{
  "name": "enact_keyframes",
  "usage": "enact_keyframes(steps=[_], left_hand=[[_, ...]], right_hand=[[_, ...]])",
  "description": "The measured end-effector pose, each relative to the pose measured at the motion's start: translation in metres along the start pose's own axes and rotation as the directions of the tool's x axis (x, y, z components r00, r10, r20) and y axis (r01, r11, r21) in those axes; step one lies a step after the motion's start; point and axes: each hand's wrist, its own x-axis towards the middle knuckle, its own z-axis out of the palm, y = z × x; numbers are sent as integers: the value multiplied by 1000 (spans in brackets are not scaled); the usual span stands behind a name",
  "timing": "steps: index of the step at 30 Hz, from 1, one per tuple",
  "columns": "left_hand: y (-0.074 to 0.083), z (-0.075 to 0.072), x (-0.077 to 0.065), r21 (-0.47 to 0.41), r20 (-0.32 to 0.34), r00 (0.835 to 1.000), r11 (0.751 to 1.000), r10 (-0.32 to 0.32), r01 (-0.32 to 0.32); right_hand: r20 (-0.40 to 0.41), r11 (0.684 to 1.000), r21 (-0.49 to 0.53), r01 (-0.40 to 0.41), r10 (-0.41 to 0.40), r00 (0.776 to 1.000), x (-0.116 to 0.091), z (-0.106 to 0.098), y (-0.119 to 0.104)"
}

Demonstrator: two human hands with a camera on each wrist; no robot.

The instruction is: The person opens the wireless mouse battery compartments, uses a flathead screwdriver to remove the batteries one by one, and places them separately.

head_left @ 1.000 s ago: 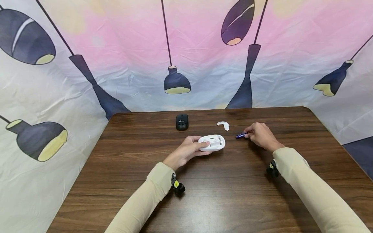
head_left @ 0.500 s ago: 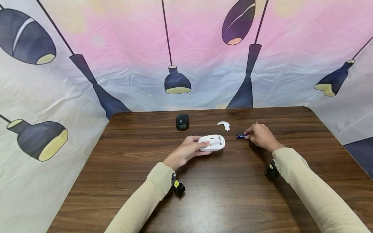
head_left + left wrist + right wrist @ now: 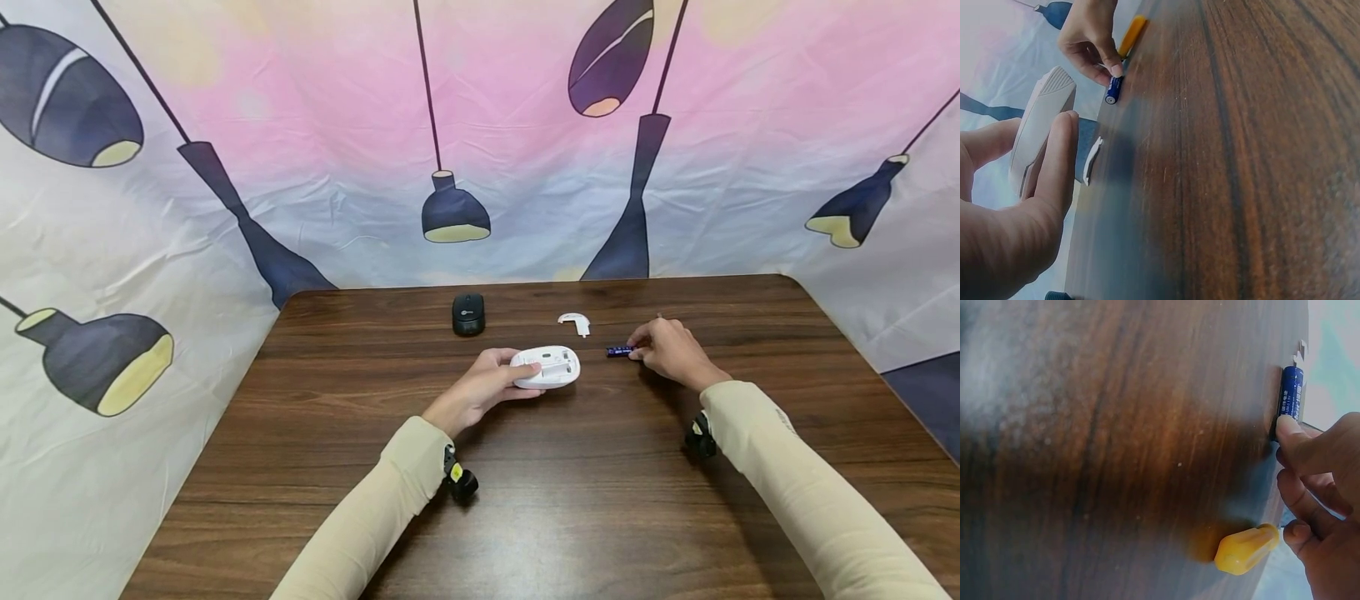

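My left hand (image 3: 480,390) grips a white computer mouse (image 3: 558,375) by its left end, thumb over the upturned underside. An open battery compartment shows there. To the right, my right hand (image 3: 672,352) pinches one end of a blue battery (image 3: 618,352) between thumb and fingers, close over the table. In the right wrist view the thumb covers the lower end of the battery (image 3: 1293,390). A thin white battery cover (image 3: 582,326) lies just beyond the white mouse, and in the left wrist view the cover (image 3: 1092,161) shows edge-on.
A black mouse (image 3: 468,317) sits near the far edge of the brown wooden table (image 3: 525,517). Beside my right hand lies a yellow screwdriver-like handle (image 3: 1244,550), mostly hidden by that hand in the head view. A printed cloth (image 3: 360,208) hangs behind the table.
The battery in my right fingers has turned from slightly slanted to nearly level. My left hand and the white mouse have stayed in place.
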Motion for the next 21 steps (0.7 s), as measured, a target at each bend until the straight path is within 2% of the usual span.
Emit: enact_keyframes(steps=[8, 16, 21], left_hand=[[2, 1, 5, 15, -22, 1000, 1000, 1, -1], [6, 4, 17, 129, -84, 996, 991, 27, -16], [4, 8, 24, 148, -114, 993, 989, 27, -10]], right_hand=[[0, 1000, 11, -18, 18, 1000, -1, -2, 0], [3, 1000, 20, -23, 23, 1000, -1, -4, 0], [-2, 1000, 20, -24, 24, 1000, -1, -6, -1]])
